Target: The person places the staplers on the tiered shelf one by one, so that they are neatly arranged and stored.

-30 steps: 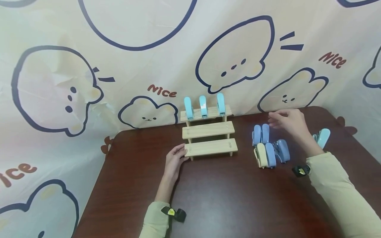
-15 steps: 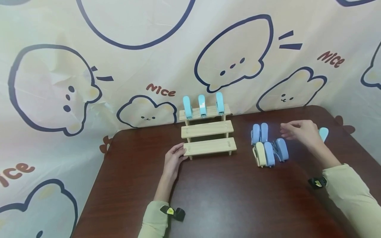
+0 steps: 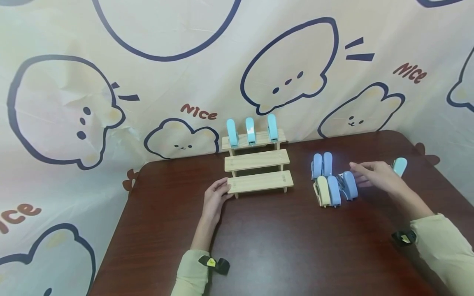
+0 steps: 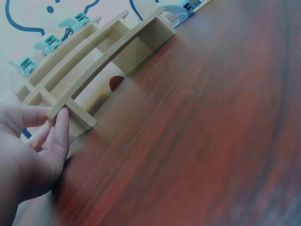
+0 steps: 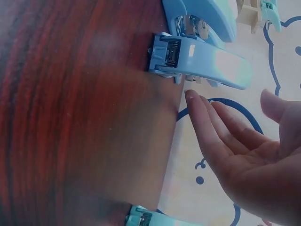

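Left fingers clasped round edge of rack, right fingers loose beside blue stapler

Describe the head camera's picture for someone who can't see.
A left hand holds the bottom step of a three-tier wooden stand topped with three turquoise staplers; the right hand, empty, is beside four blue staplers and a yellow one on a dark table.
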`<state>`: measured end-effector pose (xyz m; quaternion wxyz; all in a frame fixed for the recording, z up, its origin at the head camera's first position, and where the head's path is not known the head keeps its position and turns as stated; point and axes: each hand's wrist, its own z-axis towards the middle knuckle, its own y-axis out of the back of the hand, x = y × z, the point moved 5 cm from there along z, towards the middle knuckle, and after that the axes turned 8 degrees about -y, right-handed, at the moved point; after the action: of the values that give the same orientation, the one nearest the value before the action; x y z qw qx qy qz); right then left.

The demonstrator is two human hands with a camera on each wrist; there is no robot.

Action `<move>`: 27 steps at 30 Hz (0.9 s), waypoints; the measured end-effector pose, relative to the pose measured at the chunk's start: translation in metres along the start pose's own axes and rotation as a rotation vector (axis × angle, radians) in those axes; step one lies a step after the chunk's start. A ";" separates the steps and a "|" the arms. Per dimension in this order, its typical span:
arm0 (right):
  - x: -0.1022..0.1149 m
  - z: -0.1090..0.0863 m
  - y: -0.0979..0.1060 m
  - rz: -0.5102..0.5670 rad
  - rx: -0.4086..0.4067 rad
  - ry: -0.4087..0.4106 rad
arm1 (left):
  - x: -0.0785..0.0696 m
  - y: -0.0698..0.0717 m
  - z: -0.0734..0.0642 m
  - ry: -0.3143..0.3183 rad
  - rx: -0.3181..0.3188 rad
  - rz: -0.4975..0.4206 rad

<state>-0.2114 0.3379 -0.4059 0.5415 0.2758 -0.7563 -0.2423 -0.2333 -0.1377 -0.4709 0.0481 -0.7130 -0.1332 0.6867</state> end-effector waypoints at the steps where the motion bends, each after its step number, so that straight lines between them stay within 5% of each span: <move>1: -0.001 0.000 -0.001 0.005 0.006 -0.002 | 0.000 0.000 0.000 -0.002 0.000 0.000; 11: -0.006 -0.007 -0.007 -0.059 0.105 0.051 | 0.002 0.001 -0.001 -0.009 -0.002 -0.005; 27: -0.008 -0.006 -0.010 -0.087 0.140 0.127 | 0.000 0.000 -0.001 -0.008 0.000 -0.004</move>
<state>-0.2023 0.3360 -0.4165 0.5566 0.3604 -0.7229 -0.1943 -0.2326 -0.1376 -0.4712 0.0490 -0.7101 -0.1349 0.6893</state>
